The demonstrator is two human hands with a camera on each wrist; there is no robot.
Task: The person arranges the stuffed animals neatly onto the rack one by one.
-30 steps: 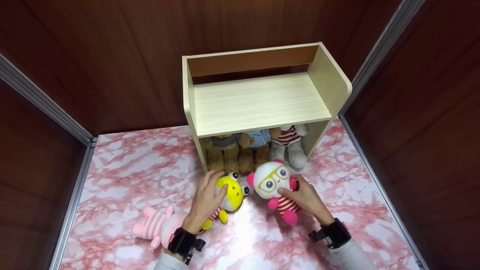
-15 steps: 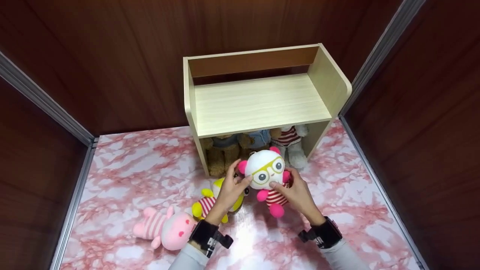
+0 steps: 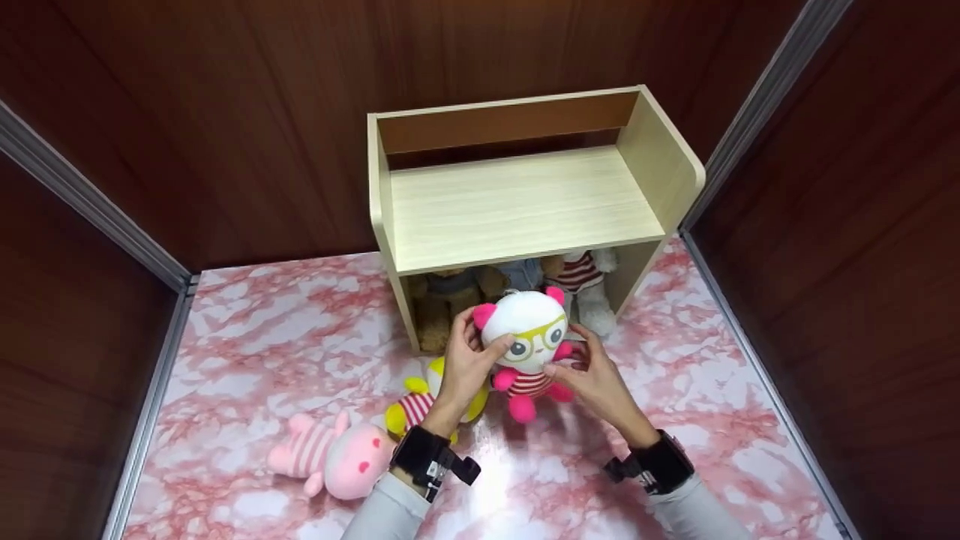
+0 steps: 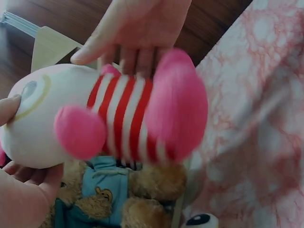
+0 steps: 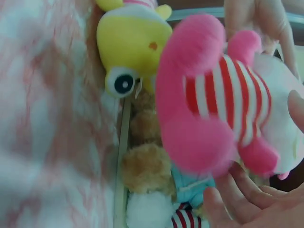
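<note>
Head | panda doll [image 3: 531, 358] | long axis near-upright, ears up (face toward viewer)

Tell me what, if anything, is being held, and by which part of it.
The panda plush, by the side of its head, in the left hand. The right hand is at its other side; whether it grips cannot be told.

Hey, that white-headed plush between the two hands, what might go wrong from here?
The white-headed plush might slip: the left hand holds its head, but the right hand looks loosely open. Lowering it could bump the yellow plush close by; moving it forward could jostle the brown bears in the shelf's lower compartment.
</note>
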